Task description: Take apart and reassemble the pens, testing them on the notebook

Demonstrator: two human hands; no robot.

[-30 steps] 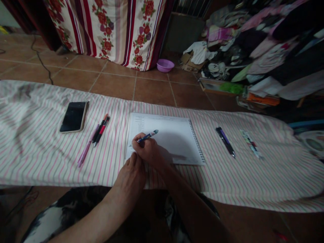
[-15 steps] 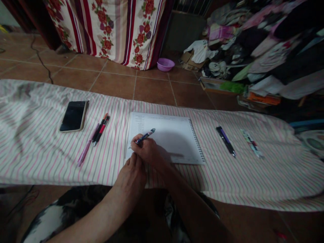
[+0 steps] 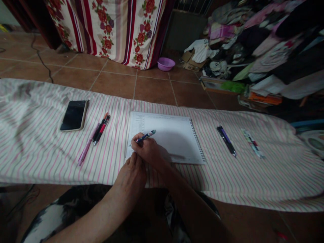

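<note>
A spiral notebook (image 3: 174,135) lies open on a striped cloth (image 3: 37,148) over a low board. My right hand (image 3: 149,151) is closed round a blue pen (image 3: 144,136), its tip on the page's left side. My left hand (image 3: 132,175) rests flat with fingers stretched out on the notebook's near left corner, just below the right hand.
A black phone (image 3: 74,115) and three pens (image 3: 95,136) lie left of the notebook. A dark pen (image 3: 226,140) and a patterned pen (image 3: 251,143) lie to the right. Beyond are a tiled floor, a purple bowl (image 3: 165,63), a floral mattress and piled clothes (image 3: 255,40).
The right hand and blue pen have shifted very slightly on the page. The left hand has stayed in place.
</note>
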